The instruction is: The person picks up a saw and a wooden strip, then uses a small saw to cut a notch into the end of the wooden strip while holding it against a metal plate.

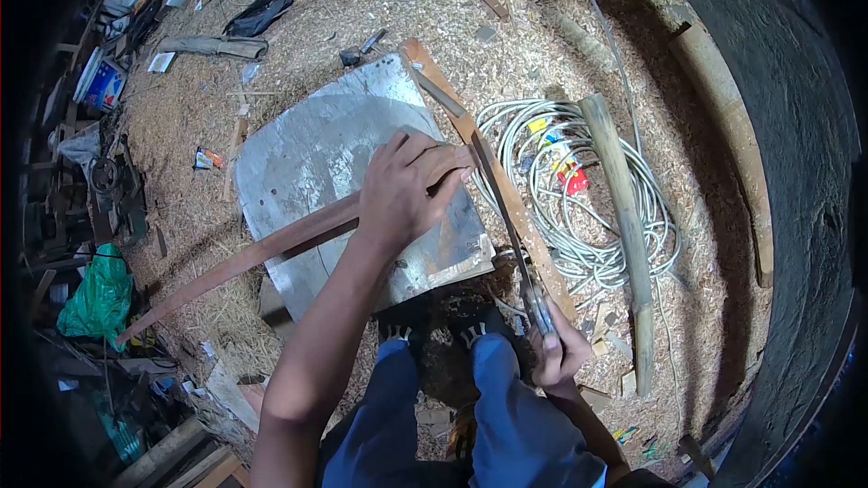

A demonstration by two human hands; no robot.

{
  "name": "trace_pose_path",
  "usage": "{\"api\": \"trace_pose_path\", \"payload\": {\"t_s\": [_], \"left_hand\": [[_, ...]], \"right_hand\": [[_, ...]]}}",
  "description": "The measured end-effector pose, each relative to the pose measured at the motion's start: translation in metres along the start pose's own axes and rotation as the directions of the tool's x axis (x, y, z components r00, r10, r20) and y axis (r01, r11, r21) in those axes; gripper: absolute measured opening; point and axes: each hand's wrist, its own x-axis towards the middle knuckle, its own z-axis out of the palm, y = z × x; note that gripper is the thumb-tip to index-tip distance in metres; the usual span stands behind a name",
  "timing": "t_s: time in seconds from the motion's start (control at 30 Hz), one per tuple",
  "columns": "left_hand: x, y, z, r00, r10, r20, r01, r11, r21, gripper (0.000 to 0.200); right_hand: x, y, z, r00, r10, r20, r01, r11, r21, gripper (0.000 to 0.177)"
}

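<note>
My left hand (398, 185) is closed around a long reddish-brown wooden strip (262, 248), gripping it near its upper right end. The strip lies slantwise over a worn metal-topped stool or low table (312, 145), and its other end reaches past the left edge. My right hand (561, 351) is closed on the handle of a long-bladed hand tool (508, 221). Its narrow dark blade, seen almost edge-on, points up and away, close beside the strip's held end. Beneath the blade, a long orange-brown board (520, 208) runs along the table's right side.
A coil of pale cable (542, 208) lies on the shavings to the right, with a wooden pole (624, 226) across it. At left are a green plastic bag (98, 294) and piled scrap. A hammer-like tool (362, 47) lies beyond the table. A dark beam (787, 126) borders the right.
</note>
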Motion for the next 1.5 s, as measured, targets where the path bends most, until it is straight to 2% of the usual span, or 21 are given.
{"api": "trace_pose_path", "payload": {"t_s": [0.07,0.1,0.17,0.3,0.37,0.43,0.5,0.57,0.7,0.77,0.83,0.9,1.03,1.07,1.17,1.33,1.43,1.5], "left_hand": [[0.000,-0.002,0.002,0.999,0.020,-0.031,-0.019,1.000,0.012,0.023],[-0.001,-0.002,0.002,0.999,0.019,-0.030,-0.018,1.000,0.012,0.023],[-0.001,-0.004,0.003,1.000,0.009,-0.020,-0.009,1.000,0.018,0.023],[0.000,-0.005,0.004,1.000,0.001,-0.009,0.000,1.000,0.030,0.024],[0.001,0.001,0.003,0.999,0.012,-0.038,-0.013,1.000,-0.004,0.024],[0.001,0.001,0.003,0.999,0.015,-0.036,-0.015,1.000,0.003,0.023],[0.002,0.000,0.002,0.999,0.018,-0.033,-0.018,1.000,0.013,0.023],[0.001,-0.003,0.003,0.999,0.027,-0.042,-0.026,0.999,0.018,0.023],[-0.002,0.002,0.005,0.999,0.003,-0.052,-0.002,1.000,0.014,0.023],[0.000,0.000,0.005,0.999,0.020,-0.047,-0.018,0.999,0.039,0.023],[-0.001,0.000,0.005,0.999,0.006,-0.040,-0.004,0.999,0.036,0.023],[-0.001,-0.001,0.003,0.999,-0.010,-0.034,0.012,0.999,0.039,0.023],[-0.002,0.000,0.004,0.999,-0.014,-0.040,0.018,0.995,0.103,0.023],[-0.003,0.001,0.005,0.999,-0.008,-0.037,0.012,0.995,0.103,0.024],[-0.002,0.002,0.004,1.000,-0.025,-0.008,0.026,0.990,0.135,0.023],[-0.002,-0.001,0.003,1.000,-0.001,-0.027,0.004,0.991,0.133,0.024],[-0.004,0.000,0.004,1.000,-0.001,-0.027,0.004,0.993,0.117,0.025],[-0.004,0.000,0.005,1.000,-0.002,-0.027,0.005,0.992,0.124,0.025]], "right_hand": [[0.012,-0.010,0.003,0.994,0.103,0.019,-0.103,0.995,-0.008,0.054],[0.013,-0.008,0.005,0.994,0.104,0.020,-0.104,0.995,-0.007,0.054],[0.012,-0.001,0.010,0.999,-0.004,0.034,0.004,1.000,-0.009,0.063],[-0.005,0.000,0.002,1.000,-0.023,-0.005,0.024,0.996,0.089,0.063],[0.002,-0.005,0.003,1.000,-0.024,0.003,0.024,0.997,0.067,0.062],[0.011,-0.010,0.006,0.993,0.116,0.030,-0.116,0.993,0.003,0.058],[0.011,-0.011,0.008,0.987,0.157,0.032,-0.157,0.988,0.008,0.058],[0.004,-0.002,0.006,1.000,0.019,0.018,-0.020,0.998,0.054,0.064],[-0.005,0.003,0.002,1.000,0.026,-0.004,-0.025,0.993,0.118,0.065],[0.013,0.004,0.009,0.999,0.012,0.033,-0.012,1.000,-0.006,0.065],[0.019,0.001,0.013,0.998,0.033,0.048,-0.035,0.999,0.031,0.066],[0.013,0.006,0.010,0.999,-0.027,0.029,0.025,0.997,0.071,0.066],[-0.004,0.000,0.003,1.000,0.017,0.012,-0.018,0.994,0.110,0.065],[0.004,0.003,0.001,0.999,-0.019,0.045,0.017,0.999,0.049,0.065],[0.016,0.013,0.007,0.998,0.022,0.051,-0.024,0.999,0.048,0.065],[0.001,-0.005,0.002,0.998,0.030,0.047,-0.037,0.989,0.145,0.062],[0.011,0.000,0.005,0.999,0.021,0.045,-0.023,0.999,0.040,0.064],[0.016,0.003,0.009,1.000,0.014,0.027,-0.016,0.998,0.066,0.065]]}}
